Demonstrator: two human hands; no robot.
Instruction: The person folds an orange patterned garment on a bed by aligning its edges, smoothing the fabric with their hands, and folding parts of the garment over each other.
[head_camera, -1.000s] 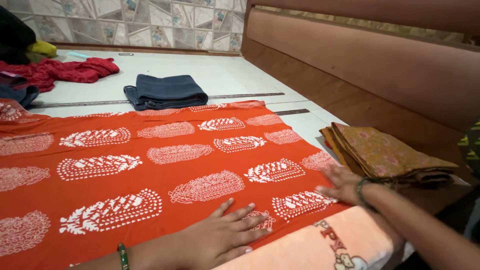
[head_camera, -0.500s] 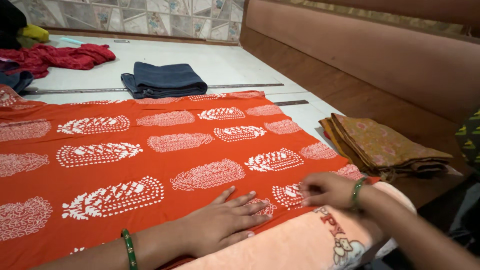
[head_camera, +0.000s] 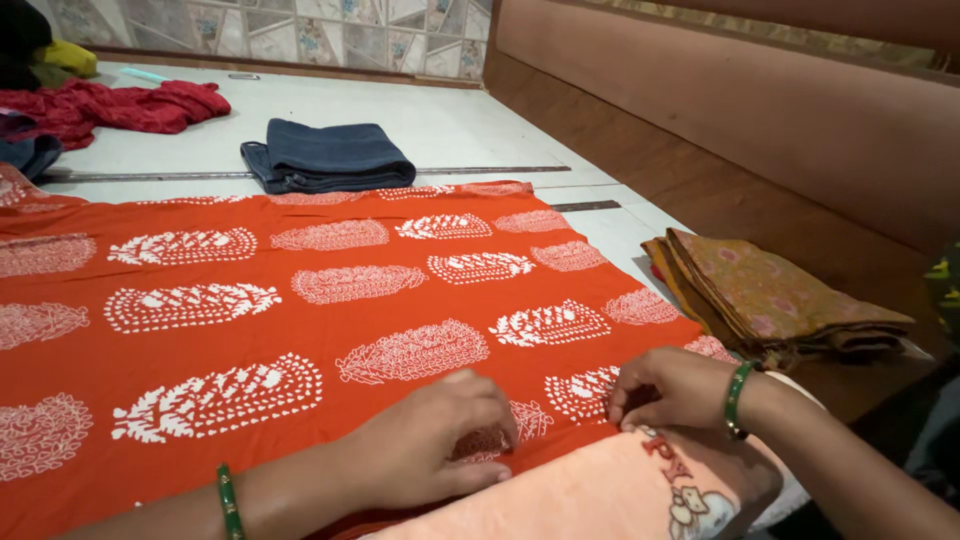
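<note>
The orange cloth (head_camera: 330, 330) with white leaf-shaped prints lies spread flat on the pale floor (head_camera: 450, 120). Its long axis runs from left to right across the view, and the printed shapes also lie lengthwise in this direction. The left part of the cloth is cut off by the picture edge.

Both hands are at the near edge of the cloth. The left hand (head_camera: 430, 440) is curled, with the fingertips pinching the hem. The right hand (head_camera: 670, 390) is also closed, pinching the same hem just beside a peach towel (head_camera: 600, 495). How much cloth each hand grasps is hidden under the fingers.

Behind the cloth lies a folded dark blue garment (head_camera: 330, 155), and further left a red garment (head_camera: 110, 105). On the right is a folded olive patterned fabric (head_camera: 770, 295), near the wooden wall.
</note>
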